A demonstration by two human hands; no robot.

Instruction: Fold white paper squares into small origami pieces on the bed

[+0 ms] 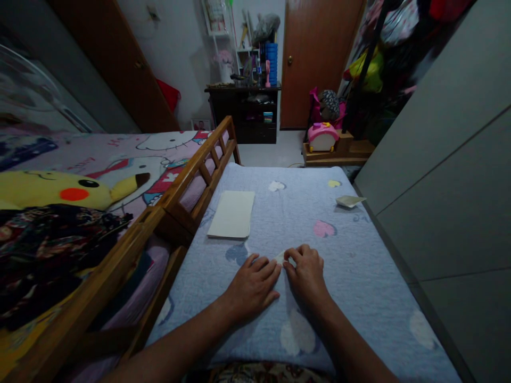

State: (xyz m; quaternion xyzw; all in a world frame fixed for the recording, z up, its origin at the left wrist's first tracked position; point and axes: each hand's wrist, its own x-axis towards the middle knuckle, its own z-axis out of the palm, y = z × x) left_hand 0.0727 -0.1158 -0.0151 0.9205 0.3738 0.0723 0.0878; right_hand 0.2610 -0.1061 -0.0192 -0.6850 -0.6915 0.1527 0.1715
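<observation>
Beside Hello Kitty bedding [159,143], left hand [251,290] and right hand [305,274] press white paper [281,258].

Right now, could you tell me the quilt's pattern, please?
Pale blue quilt with scattered hearts, shown in the head view.

Paper sheet [231,214] on quilted bed [295,213], folded paper [350,201] to its right, wooden rail [187,186] left, dresser [241,114] behind

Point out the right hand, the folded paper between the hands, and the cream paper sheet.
Right hand [306,274]: head view, on its back.
Folded paper [281,258]: head view, on its tip.
Cream paper sheet [231,214]: head view, on its middle.
</observation>
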